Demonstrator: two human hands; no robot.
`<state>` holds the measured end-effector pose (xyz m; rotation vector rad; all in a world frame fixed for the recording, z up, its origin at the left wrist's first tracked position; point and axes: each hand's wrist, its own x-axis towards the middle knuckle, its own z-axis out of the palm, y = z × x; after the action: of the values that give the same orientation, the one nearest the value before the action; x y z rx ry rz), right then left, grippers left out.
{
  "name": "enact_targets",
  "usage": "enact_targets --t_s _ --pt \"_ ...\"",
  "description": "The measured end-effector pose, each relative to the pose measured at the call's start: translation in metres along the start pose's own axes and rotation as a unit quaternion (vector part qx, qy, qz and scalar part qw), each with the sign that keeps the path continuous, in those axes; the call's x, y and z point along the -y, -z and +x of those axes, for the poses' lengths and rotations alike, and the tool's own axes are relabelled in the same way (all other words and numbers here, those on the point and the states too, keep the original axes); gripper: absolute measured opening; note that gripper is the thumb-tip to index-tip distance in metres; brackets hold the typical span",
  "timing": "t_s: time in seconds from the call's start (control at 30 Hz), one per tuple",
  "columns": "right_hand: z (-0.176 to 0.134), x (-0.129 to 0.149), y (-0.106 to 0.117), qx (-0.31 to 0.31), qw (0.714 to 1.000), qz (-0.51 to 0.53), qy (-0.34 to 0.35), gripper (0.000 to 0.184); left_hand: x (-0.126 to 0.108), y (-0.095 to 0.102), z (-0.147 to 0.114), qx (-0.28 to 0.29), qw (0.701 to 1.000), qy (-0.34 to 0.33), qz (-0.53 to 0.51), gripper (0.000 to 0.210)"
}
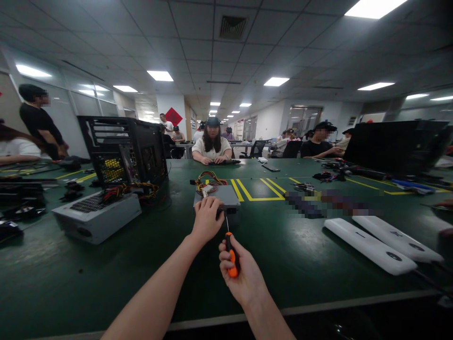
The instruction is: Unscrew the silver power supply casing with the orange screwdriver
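Observation:
Directly ahead on the green table sits a grey computer power supply [226, 194], a bundle of coloured cables [208, 182] lying at its back. My left hand [207, 218] is closed over its near left side, fingers bent on the top and thumb toward the front. In my right hand [240, 269] is a screwdriver [231, 257] with an orange and black handle, gripped in wrapped fingers. Its thin shaft points away from me, and the tip reaches the front face of the power supply. Exactly what the tip touches is too small to tell.
Left of my hands lies a second power supply [99, 217], with an open black computer case [123, 151] behind it. Two white elongated devices [368, 245] lie at right. A black monitor-like panel [389, 146] stands farther right. Across the table sits a person [212, 144].

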<state>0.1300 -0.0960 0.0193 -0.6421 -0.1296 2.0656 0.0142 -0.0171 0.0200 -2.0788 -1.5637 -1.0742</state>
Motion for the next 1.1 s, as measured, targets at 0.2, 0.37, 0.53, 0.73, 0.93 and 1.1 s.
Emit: enact_targets --t_s 0.2,0.37,0.53,0.73,0.93,1.1 --pt "-0.005 0.015 -0.008 0.023 0.999 -0.017 -0.031 0.026 0.000 0.001 -0.003 0.030 0.996 -0.084 -0.014 0.031" --pt "-0.014 0.029 -0.005 0.052 0.990 -0.130 0.009 0.021 0.002 -0.004 -0.002 0.043 0.990 -0.122 -0.049 0.010" --pt "-0.033 0.043 0.017 0.080 0.688 -0.579 0.430 0.056 0.003 -0.004 0.001 0.053 0.991 -0.091 -0.087 0.012" --pt "-0.028 0.076 0.014 0.234 0.194 -0.740 0.600 0.034 0.000 -0.002 0.003 0.056 0.992 -0.066 -0.088 0.015" --pt "0.003 0.101 0.018 0.302 0.080 -0.712 0.629 0.020 0.000 -0.001 0.000 0.061 0.994 -0.070 -0.065 0.038" --pt "0.012 0.096 0.031 0.311 0.145 -0.715 0.608 0.014 0.003 -0.004 -0.001 0.049 0.997 -0.056 -0.027 0.047"
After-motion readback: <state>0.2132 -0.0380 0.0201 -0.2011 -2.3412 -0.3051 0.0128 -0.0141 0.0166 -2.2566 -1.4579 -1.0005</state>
